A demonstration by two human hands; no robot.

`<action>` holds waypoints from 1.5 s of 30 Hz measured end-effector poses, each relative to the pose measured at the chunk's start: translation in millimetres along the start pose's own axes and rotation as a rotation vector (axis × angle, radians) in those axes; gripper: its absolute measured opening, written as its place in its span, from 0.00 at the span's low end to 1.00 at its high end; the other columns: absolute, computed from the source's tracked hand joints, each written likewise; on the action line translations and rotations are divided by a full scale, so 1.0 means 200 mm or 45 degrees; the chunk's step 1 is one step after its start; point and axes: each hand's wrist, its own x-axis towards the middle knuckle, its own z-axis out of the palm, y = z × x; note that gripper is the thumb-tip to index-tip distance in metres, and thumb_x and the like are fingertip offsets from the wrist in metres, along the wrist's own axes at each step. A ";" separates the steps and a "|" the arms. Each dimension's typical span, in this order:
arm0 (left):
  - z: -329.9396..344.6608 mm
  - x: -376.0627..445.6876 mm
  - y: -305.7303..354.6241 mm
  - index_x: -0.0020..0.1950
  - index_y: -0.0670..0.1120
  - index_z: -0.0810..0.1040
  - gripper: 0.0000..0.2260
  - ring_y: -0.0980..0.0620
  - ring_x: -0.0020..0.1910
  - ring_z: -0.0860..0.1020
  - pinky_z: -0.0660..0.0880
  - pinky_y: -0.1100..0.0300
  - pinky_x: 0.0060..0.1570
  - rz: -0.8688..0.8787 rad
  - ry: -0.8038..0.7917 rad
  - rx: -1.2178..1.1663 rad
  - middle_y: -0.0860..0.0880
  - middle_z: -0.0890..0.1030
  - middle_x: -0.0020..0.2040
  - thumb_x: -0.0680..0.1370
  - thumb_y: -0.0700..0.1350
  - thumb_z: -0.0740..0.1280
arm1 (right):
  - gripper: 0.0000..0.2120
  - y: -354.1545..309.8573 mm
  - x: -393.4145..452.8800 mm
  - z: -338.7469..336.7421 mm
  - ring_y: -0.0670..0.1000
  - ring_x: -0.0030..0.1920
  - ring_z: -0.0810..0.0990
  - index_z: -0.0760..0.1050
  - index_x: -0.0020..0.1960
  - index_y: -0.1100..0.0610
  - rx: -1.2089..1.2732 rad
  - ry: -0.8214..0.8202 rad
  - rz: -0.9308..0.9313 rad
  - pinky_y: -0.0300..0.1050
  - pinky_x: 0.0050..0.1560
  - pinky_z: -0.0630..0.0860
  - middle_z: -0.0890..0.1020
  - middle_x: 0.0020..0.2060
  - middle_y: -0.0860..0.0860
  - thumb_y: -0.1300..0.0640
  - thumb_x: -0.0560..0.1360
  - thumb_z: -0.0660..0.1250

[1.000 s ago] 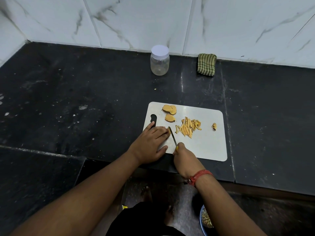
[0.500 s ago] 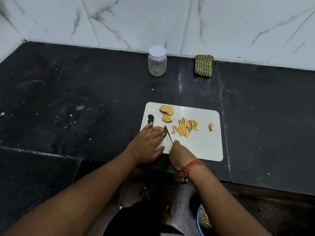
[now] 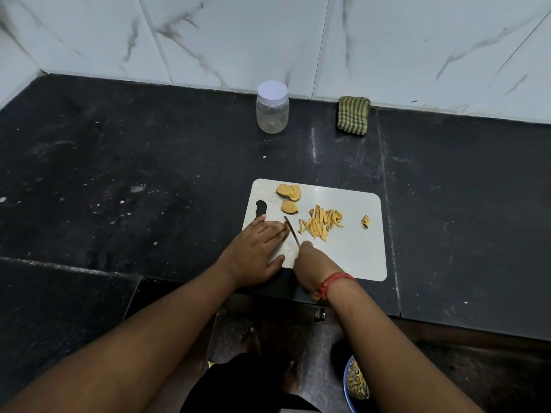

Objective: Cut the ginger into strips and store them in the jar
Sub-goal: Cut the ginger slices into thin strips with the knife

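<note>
Three ginger slices (image 3: 288, 198) lie on the cutting board (image 3: 354, 257); left hand (image 3: 256, 251) presses flat there, right hand (image 3: 313, 268) grips the knife (image 3: 292, 231) beside the strips (image 3: 320, 223).

Both forearms reach forward and inward from the bottom of the view, so the two hands sit close together without touching. The left hand (image 3: 256, 248) lies palm down, its fingers extended and held side by side, pointing ahead and to the right, with the thumb spread out to the side. Whether anything lies under its fingertips cannot be told. The right hand (image 3: 311, 265) is curled into a closed grip around a knife handle, knuckles turned upward and the back of the hand facing the camera. The right wrist is bent slightly and carries a red thread band (image 3: 335, 283).
</note>
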 end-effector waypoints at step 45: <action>-0.02 -0.01 0.01 0.71 0.43 0.74 0.25 0.48 0.70 0.71 0.57 0.46 0.78 -0.070 -0.003 0.047 0.47 0.75 0.69 0.80 0.57 0.63 | 0.03 0.06 -0.05 0.08 0.59 0.49 0.80 0.60 0.53 0.59 0.080 0.020 -0.112 0.38 0.28 0.60 0.80 0.50 0.61 0.64 0.80 0.54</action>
